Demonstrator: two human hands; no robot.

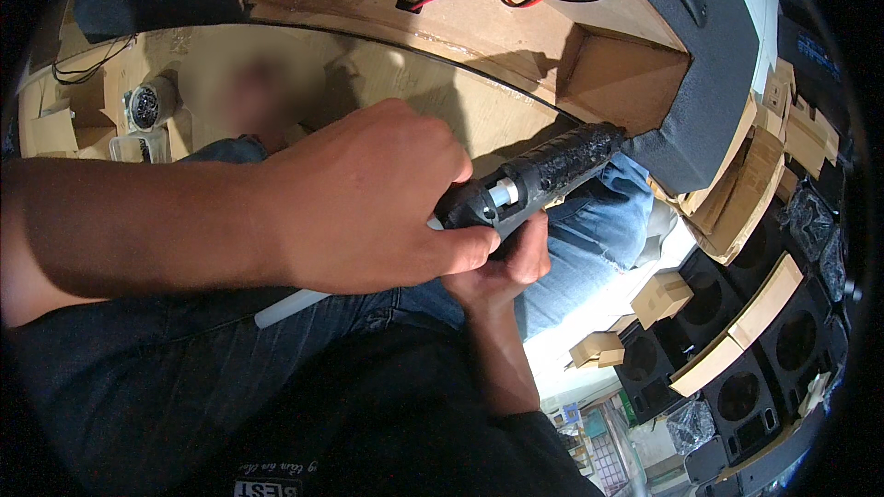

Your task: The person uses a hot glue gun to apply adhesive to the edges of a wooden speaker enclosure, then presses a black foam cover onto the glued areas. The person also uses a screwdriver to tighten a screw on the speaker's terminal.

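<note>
Against the wooden speaker box (608,64), both hands are clamping the black glue gun (543,175): left hand (368,202) on top, right hand (502,267) beneath. Nozzle is pressing into the corner; best kept steady while the white glue stick (290,306) is feeding.

Small tan cardboard boxes (659,297) lie on the floor, right of and slightly below the fingers (479,244); a second one (597,349) sits lower, near the forearm. A clear rectangular plastic container (138,147) rests far left of the fingers, beside a flat tan cardboard piece (51,133). A blue label (818,53) shows on a dark surface at far upper right, well apart from the fingers.
</note>
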